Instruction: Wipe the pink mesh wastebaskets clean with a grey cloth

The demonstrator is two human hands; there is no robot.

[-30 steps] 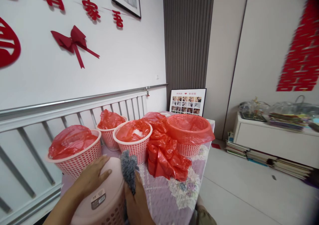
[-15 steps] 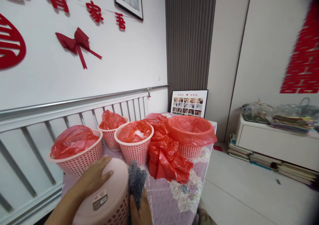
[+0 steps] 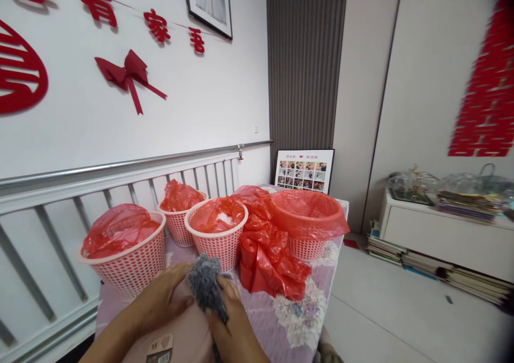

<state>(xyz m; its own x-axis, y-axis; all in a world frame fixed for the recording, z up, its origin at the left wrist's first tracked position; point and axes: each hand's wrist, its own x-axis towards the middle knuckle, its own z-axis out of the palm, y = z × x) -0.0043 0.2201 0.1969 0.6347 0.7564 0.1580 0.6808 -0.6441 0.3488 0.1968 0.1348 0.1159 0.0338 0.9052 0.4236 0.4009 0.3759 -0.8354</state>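
An upturned pale pink plastic wastebasket (image 3: 187,328) with a label on its base is at the bottom of the view, its lower part out of frame. My left hand (image 3: 163,299) grips the far left of its base, the thumb on top and the fingers over the edge. In my right hand (image 3: 235,317) is a bunched grey fluffy cloth (image 3: 206,285), pressed against the base's far right edge near my left fingertips.
Pink baskets lined with red bags stand behind: a left one (image 3: 132,269), a back one (image 3: 180,226), a middle one (image 3: 219,245) and a right one (image 3: 309,248). A red bag roll (image 3: 269,266) lies on the floral tablecloth (image 3: 297,320). A radiator (image 3: 40,202) runs along the wall.
My right hand and the cloth went down the basket's right side, then came back up to its far edge. The basket has shifted lower in view, with my left hand still on it.
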